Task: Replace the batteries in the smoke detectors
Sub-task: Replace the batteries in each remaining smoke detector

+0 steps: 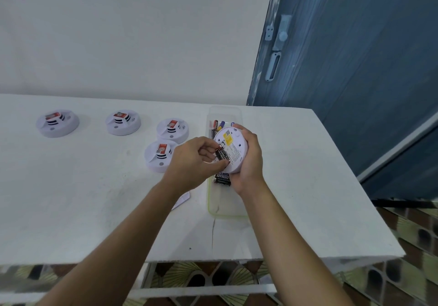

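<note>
My right hand grips a white round smoke detector above the clear tray, its back with a yellow label turned up toward me. My left hand pinches a black battery at the detector's open battery slot. More batteries lie in the tray: black ones just below the detector and several coloured ones behind it.
Several other white smoke detectors stand on the white table: one at the far left, one beside it, and two near my left hand. A small white cover lies under my left forearm. A blue door is at right.
</note>
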Tool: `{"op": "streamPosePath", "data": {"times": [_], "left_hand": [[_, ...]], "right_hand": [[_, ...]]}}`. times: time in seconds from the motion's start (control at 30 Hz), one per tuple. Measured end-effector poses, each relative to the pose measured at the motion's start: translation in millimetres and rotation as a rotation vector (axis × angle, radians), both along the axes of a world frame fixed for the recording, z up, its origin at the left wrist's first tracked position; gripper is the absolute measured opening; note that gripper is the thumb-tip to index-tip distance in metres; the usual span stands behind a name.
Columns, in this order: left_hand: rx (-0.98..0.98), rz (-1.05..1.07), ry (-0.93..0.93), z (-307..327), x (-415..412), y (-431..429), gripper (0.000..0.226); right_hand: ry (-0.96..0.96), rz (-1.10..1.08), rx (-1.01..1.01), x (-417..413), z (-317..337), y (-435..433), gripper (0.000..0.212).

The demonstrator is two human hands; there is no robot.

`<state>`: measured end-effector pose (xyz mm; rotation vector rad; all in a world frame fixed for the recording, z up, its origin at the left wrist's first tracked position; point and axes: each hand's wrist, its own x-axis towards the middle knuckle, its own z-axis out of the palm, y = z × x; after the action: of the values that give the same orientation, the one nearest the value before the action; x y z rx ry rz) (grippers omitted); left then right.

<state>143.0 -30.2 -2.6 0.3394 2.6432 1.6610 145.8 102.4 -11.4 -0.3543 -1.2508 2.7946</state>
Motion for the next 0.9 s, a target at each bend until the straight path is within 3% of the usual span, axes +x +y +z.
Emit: {"op": "streamPosePath", "data": {"times": [0.9], "left_hand": [[-0.111, -0.096, -0.002, -4.4, -9.1, 5.1, 0.033]], "right_hand": [[-0.003, -0.043, 0.027, 5.1, -8.3, 3.1, 0.022]]}}
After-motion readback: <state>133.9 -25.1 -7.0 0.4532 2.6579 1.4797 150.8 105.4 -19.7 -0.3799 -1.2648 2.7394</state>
